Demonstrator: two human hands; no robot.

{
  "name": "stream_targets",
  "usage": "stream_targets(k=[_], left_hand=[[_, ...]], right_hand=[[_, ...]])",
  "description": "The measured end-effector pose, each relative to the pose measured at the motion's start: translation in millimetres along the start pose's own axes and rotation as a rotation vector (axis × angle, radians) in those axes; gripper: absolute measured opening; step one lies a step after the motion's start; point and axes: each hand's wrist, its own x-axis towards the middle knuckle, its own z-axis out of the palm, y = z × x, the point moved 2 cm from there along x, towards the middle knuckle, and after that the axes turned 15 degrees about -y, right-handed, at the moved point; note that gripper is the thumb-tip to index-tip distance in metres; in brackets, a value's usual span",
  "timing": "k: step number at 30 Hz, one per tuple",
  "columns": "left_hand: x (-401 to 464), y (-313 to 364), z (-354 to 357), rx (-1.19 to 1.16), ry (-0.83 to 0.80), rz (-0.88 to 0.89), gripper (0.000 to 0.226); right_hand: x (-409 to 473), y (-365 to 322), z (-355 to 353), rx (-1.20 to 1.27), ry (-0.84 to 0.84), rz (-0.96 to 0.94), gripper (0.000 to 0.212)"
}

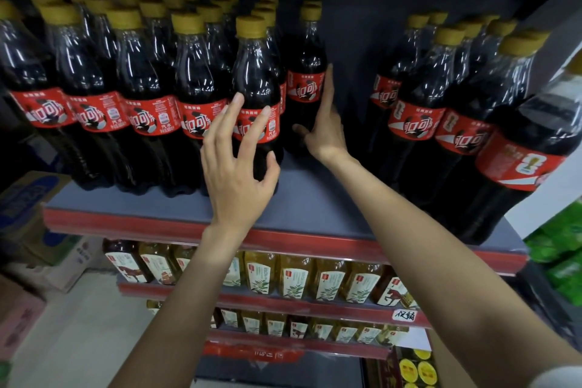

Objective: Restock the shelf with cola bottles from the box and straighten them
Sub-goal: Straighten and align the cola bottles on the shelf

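Head view, reported near to far. I see both forearms rising from the bottom edge toward the grey shelf board with its red front strip (pixel 283 238). Below that strip sit rows of amber tea bottles with white labels (pixel 294 280), well clear of the hands.

My left hand (pixel 237 167) is at the front row: fingers spread and lightly curved, fingertips touching the red label of the front cola bottle with a yellow cap and dark contents (pixel 256 98), thumb against its lower right side. The fingers are not wrapped round it.

My right hand (pixel 324 126) is further in, fingers straight and together, laid flat along the right side of the rear cola bottle standing alone behind (pixel 305 72), thumb out toward its base.

Right of that hand the shelf board is bare, a gap running back to the dark rear wall, bounded on the right by a block of larger cola bottles (pixel 447 110) reaching the shelf's right end. Left of the front bottle, the packed cola rows (pixel 126 79) stand close to the front edge. A cardboard carton with blue print (pixel 28 214) is at lower left.
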Motion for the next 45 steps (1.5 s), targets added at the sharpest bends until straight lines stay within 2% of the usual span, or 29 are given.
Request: stream_targets(k=[9, 13, 16, 18, 20, 22, 24, 26, 28, 31, 35, 37, 40, 43, 45], left_hand=[[-1.4, 2.1, -0.6, 0.001, -0.004, 0.010, 0.057], [-3.6, 16.6, -4.2, -0.103, 0.134, 0.028, 0.046], [-2.2, 42.2, -2.3, -0.333, 0.180, 0.140, 0.034], [6.2, 60.4, 7.7, -0.604, 0.019, 0.132, 0.034], [21.7, 77.8, 25.8, -0.862, -0.261, -0.008, 0.042], [36.1, 93.5, 48.4, -1.077, -0.536, -0.169, 0.054], [47.0, 103.8, 69.1, -1.156, -0.692, -0.230, 0.061], [52.4, 110.2, 85.2, -1.099, -0.779, -0.215, 0.070], [54.2, 116.5, 92.7, -1.022, -0.811, -0.197, 0.077], [51.4, 115.1, 90.7, -0.863, -0.739, -0.163, 0.080], [34.5, 85.7, 67.9, -0.812, -0.677, -0.204, 0.079], [26.6, 72.3, 53.4, -0.795, -0.680, -0.215, 0.079], [26.2, 61.1, 30.8, -0.639, -0.659, -0.238, 0.079], [26.2, 52.5, 15.0, -0.496, -0.563, -0.235, 0.074], [21.2, 52.2, 11.6, -0.482, -0.548, -0.221, 0.073]], right_hand=[[-12.2, -4.9, -4.4, 0.040, -0.041, 0.045, 0.110], [-53.9, -16.1, -17.7, 0.026, 0.036, -0.081, 0.087], [-106.4, -15.3, -31.3, -0.032, 0.220, -0.246, 0.052], [-139.8, -7.0, -37.6, -0.059, 0.365, -0.271, 0.038], [-159.2, 7.5, -38.7, -0.086, 0.450, -0.199, 0.039], [-166.0, 21.6, -36.0, -0.114, 0.451, -0.076, 0.049], [-166.4, 32.0, -33.5, -0.113, 0.374, 0.028, 0.062], [-164.5, 37.4, -33.5, -0.091, 0.295, 0.086, 0.070], [-161.2, 38.6, -39.8, -0.133, 0.289, 0.102, 0.072], [-154.2, 35.1, -54.1, -0.192, 0.342, 0.117, 0.073], [-139.7, 29.8, -52.3, -0.249, 0.199, 0.076, 0.084], [-127.7, 26.3, -46.3, -0.192, 0.079, 0.033, 0.093], [-109.7, 20.1, -39.5, 0.014, -0.076, -0.087, 0.102], [-96.4, 15.6, -31.4, 0.009, -0.082, -0.121, 0.105], [-88.3, 13.2, -24.0, 0.024, -0.067, -0.136, 0.104]])
